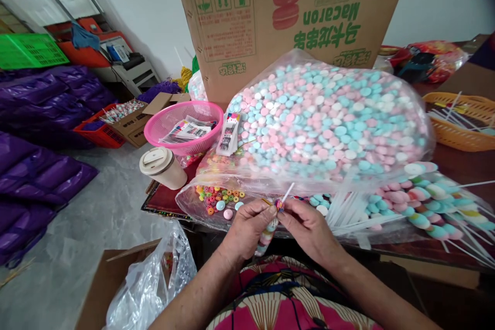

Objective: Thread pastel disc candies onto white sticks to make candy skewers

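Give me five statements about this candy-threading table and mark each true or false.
1. Both hands, left hand and right hand, meet on a white stick. True.
2. The pink basket holds candy rings. False: printed labels lie in it.
3. The lidded cup stands left of the big candy bag. True.
4. The cardboard box lies flat. False: it stands upright behind the bag.
5. The orange basket holds sticks. True.
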`<control>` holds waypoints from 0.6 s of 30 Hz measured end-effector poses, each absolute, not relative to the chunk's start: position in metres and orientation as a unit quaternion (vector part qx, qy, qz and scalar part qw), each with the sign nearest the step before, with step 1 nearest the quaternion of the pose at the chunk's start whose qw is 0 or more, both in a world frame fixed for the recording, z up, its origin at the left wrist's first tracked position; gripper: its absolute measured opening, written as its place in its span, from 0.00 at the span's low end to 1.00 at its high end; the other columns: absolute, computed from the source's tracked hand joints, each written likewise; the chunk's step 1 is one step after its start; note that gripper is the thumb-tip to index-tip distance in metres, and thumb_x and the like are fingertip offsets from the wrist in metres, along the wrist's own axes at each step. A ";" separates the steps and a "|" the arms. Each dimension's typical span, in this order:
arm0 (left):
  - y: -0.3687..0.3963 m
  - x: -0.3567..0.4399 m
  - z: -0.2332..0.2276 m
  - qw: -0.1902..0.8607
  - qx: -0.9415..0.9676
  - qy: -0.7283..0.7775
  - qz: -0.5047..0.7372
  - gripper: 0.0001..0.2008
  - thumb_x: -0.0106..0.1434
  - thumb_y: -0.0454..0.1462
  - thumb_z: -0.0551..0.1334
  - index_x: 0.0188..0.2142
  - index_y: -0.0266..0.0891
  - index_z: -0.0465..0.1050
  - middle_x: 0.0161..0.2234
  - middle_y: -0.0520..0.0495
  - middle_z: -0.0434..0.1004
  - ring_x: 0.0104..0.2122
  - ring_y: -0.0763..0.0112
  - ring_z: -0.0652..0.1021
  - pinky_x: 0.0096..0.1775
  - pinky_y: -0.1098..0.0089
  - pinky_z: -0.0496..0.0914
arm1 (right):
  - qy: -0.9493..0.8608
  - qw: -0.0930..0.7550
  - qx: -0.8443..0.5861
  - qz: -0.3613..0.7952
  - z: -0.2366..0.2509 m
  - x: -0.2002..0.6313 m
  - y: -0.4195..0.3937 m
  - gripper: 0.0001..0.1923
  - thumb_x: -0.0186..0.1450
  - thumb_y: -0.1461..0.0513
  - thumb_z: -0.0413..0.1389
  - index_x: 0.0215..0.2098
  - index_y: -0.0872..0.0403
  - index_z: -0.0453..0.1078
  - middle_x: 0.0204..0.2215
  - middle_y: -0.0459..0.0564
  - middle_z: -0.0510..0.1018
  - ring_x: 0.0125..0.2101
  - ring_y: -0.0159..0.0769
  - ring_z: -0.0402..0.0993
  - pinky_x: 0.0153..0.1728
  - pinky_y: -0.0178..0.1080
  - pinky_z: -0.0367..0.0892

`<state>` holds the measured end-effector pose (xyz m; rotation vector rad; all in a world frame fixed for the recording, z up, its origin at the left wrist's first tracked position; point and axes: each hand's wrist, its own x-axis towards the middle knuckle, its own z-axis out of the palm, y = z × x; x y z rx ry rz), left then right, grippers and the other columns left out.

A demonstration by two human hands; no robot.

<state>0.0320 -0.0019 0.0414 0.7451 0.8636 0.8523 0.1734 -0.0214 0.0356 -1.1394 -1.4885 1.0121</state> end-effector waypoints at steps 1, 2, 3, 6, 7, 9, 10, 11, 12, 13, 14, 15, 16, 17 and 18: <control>0.000 0.031 0.044 0.775 0.335 0.392 0.366 0.18 0.47 0.46 0.70 0.20 0.33 0.68 0.13 0.53 0.66 0.12 0.81 0.66 0.14 0.80 0.57 | -0.651 0.448 -0.449 0.417 0.041 0.180 -0.019 0.05 0.64 0.61 0.52 0.36 0.52 0.68 0.25 0.44 0.72 0.28 0.31 0.70 0.30 0.32 0.66; 0.002 0.030 0.046 0.797 0.321 0.384 0.338 0.18 0.44 0.45 0.72 0.21 0.32 0.70 0.15 0.51 0.69 0.14 0.79 0.69 0.16 0.79 0.61 | -0.687 0.421 -0.423 0.416 0.045 0.186 -0.016 0.06 0.64 0.62 0.52 0.32 0.53 0.70 0.25 0.45 0.72 0.28 0.31 0.69 0.30 0.32 0.65; 0.004 0.029 0.048 0.821 0.302 0.372 0.311 0.19 0.42 0.44 0.73 0.24 0.31 0.71 0.17 0.49 0.72 0.16 0.76 0.72 0.18 0.77 0.65 | -0.712 0.410 -0.394 0.411 0.049 0.192 -0.013 0.07 0.64 0.62 0.52 0.31 0.54 0.71 0.25 0.45 0.73 0.27 0.30 0.69 0.30 0.32 0.65; 0.008 0.030 0.053 0.873 0.267 0.317 0.256 0.23 0.39 0.41 0.75 0.31 0.32 0.70 0.21 0.48 0.75 0.18 0.72 0.76 0.22 0.74 0.71 | -0.742 0.410 -0.309 0.430 0.058 0.205 -0.005 0.05 0.64 0.63 0.53 0.36 0.54 0.72 0.26 0.45 0.75 0.27 0.29 0.71 0.30 0.31 0.66; 0.008 0.031 0.055 0.882 0.264 0.300 0.251 0.24 0.39 0.40 0.75 0.33 0.34 0.69 0.20 0.49 0.75 0.18 0.72 0.75 0.22 0.74 0.71 | -0.742 0.405 -0.294 0.447 0.060 0.206 -0.004 0.05 0.64 0.63 0.54 0.36 0.53 0.72 0.27 0.45 0.76 0.27 0.29 0.72 0.30 0.31 0.67; 0.008 0.034 0.058 0.881 0.259 0.289 0.270 0.25 0.40 0.39 0.75 0.34 0.37 0.66 0.20 0.52 0.74 0.17 0.72 0.75 0.21 0.74 0.71 | -0.731 0.399 -0.297 0.467 0.061 0.204 -0.004 0.05 0.65 0.62 0.53 0.33 0.54 0.71 0.25 0.44 0.76 0.25 0.29 0.72 0.27 0.30 0.66; 0.008 0.037 0.060 0.872 0.256 0.296 0.293 0.25 0.40 0.40 0.75 0.35 0.38 0.65 0.20 0.53 0.74 0.17 0.72 0.75 0.20 0.75 0.70 | -0.725 0.405 -0.316 0.459 0.061 0.202 -0.005 0.07 0.65 0.62 0.52 0.30 0.54 0.69 0.23 0.43 0.75 0.23 0.28 0.71 0.25 0.30 0.65; 0.007 0.039 0.062 0.858 0.250 0.310 0.326 0.25 0.40 0.40 0.75 0.34 0.38 0.64 0.20 0.54 0.74 0.17 0.73 0.75 0.21 0.75 0.70 | -0.722 0.418 -0.348 0.428 0.061 0.199 -0.006 0.09 0.65 0.62 0.51 0.27 0.54 0.68 0.21 0.43 0.73 0.21 0.27 0.69 0.23 0.29 0.63; 0.006 0.042 0.064 0.837 0.246 0.325 0.365 0.25 0.40 0.39 0.75 0.33 0.38 0.63 0.21 0.55 0.73 0.18 0.75 0.74 0.21 0.76 0.70 | -0.726 0.433 -0.379 0.376 0.060 0.196 -0.007 0.11 0.66 0.62 0.50 0.26 0.54 0.66 0.19 0.43 0.72 0.20 0.27 0.67 0.21 0.30 0.61; 0.005 0.045 0.067 0.814 0.245 0.339 0.403 0.24 0.41 0.39 0.75 0.31 0.38 0.62 0.21 0.56 0.73 0.18 0.77 0.74 0.23 0.77 0.69 | -0.740 0.442 -0.405 0.304 0.060 0.194 -0.009 0.11 0.66 0.63 0.49 0.25 0.54 0.64 0.19 0.43 0.71 0.20 0.28 0.66 0.21 0.31 0.60; 0.003 0.048 0.069 0.790 0.251 0.352 0.434 0.23 0.42 0.39 0.74 0.30 0.38 0.62 0.21 0.57 0.72 0.18 0.79 0.73 0.24 0.77 0.69 | -0.760 0.442 -0.422 0.220 0.061 0.193 -0.010 0.11 0.66 0.64 0.47 0.26 0.54 0.64 0.20 0.45 0.70 0.21 0.29 0.65 0.22 0.32 0.59; 0.002 0.051 0.071 0.763 0.267 0.366 0.461 0.22 0.43 0.39 0.74 0.29 0.38 0.61 0.22 0.57 0.71 0.19 0.80 0.72 0.25 0.78 0.68 | -0.780 0.435 -0.431 0.132 0.064 0.194 -0.011 0.11 0.66 0.66 0.45 0.26 0.55 0.64 0.21 0.46 0.70 0.22 0.31 0.65 0.23 0.33 0.59; 0.000 0.054 0.072 0.730 0.293 0.380 0.487 0.22 0.43 0.39 0.74 0.30 0.39 0.62 0.23 0.57 0.72 0.21 0.80 0.72 0.26 0.78 0.68 | -0.794 0.425 -0.433 0.048 0.067 0.196 -0.011 0.12 0.66 0.67 0.44 0.26 0.55 0.63 0.21 0.47 0.69 0.22 0.32 0.64 0.23 0.35 0.57; -0.001 0.057 0.073 0.692 0.324 0.398 0.508 0.23 0.44 0.40 0.74 0.33 0.39 0.63 0.26 0.56 0.73 0.23 0.79 0.73 0.28 0.77 0.68 | -0.797 0.417 -0.436 -0.025 0.071 0.200 -0.011 0.12 0.65 0.68 0.43 0.26 0.55 0.63 0.20 0.47 0.68 0.22 0.32 0.62 0.24 0.36 0.56; -0.001 0.060 0.075 0.660 0.352 0.419 0.516 0.24 0.45 0.43 0.73 0.36 0.40 0.64 0.29 0.55 0.74 0.26 0.78 0.74 0.31 0.76 0.69 | -0.787 0.418 -0.446 -0.085 0.076 0.204 -0.012 0.12 0.65 0.68 0.44 0.25 0.54 0.62 0.19 0.46 0.66 0.21 0.33 0.61 0.23 0.37 0.54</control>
